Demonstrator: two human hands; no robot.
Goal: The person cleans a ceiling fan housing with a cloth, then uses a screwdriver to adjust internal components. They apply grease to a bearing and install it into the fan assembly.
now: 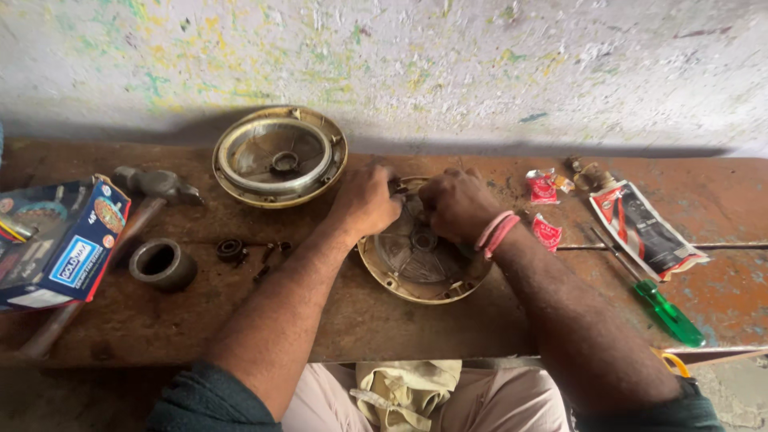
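Your wooden bench [376, 320] carries a round metal housing [422, 264] lying flat with its open face up; being round, it has no clear long axis. It sits under both your hands, the ribbed inside and centre hub showing below your knuckles. Your left hand [366, 200] and right hand [456, 204] are curled closed on its far rim, fingertips hidden.

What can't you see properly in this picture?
- What the fingers pinch: the left hand and right hand cover the far edge of the round metal cover.
- The hammer: the box hides part of its handle.
- The box: cut off by the left edge.
- The small screws: too tiny to tell apart.
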